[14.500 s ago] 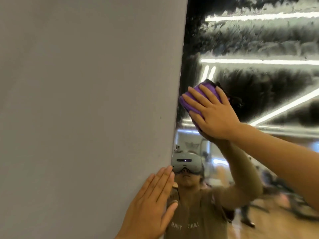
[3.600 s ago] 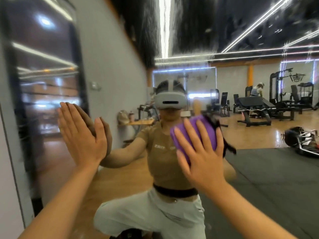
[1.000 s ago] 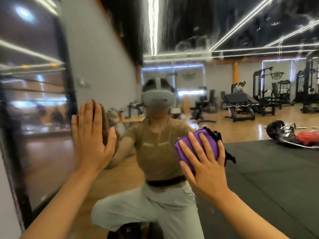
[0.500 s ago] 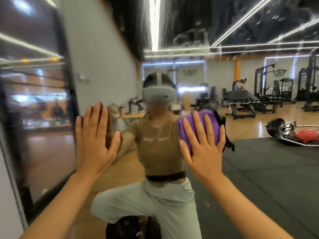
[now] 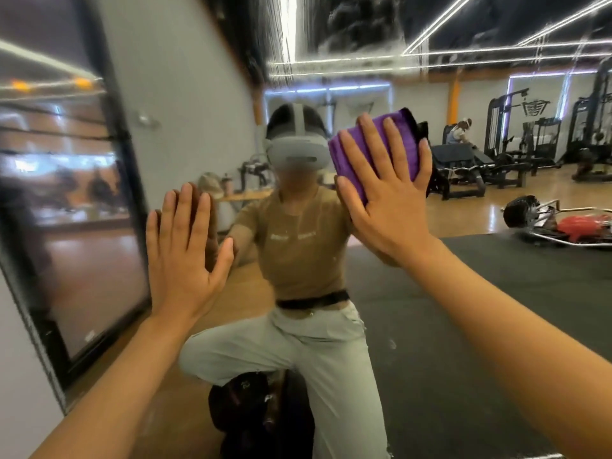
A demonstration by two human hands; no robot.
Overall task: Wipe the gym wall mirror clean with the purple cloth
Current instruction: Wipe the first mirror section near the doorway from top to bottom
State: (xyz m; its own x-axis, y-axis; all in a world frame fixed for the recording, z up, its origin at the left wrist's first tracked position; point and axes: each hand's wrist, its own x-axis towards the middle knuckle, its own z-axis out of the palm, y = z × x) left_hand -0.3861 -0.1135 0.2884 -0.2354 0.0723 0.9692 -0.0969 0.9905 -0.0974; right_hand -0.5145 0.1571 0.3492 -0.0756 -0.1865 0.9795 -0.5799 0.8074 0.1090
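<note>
The gym wall mirror (image 5: 463,309) fills most of the view and reflects me crouching. My right hand (image 5: 381,190) presses the folded purple cloth (image 5: 402,130) flat against the glass at head height, fingers straight and spread over it. My left hand (image 5: 185,250) rests flat on the mirror lower and to the left, palm on the glass, fingers straight. Wet smears and streaks show on the upper part of the glass.
The mirror's left edge (image 5: 43,352) meets a grey wall (image 5: 13,392) at the far left. Reflected in the glass are weight machines (image 5: 516,150), a bench, a barbell rig on the floor (image 5: 563,220), and another person far off.
My right hand has slid the cloth up and a little to the right on the glass. The left hand has stayed flat on the mirror in about the same place.
</note>
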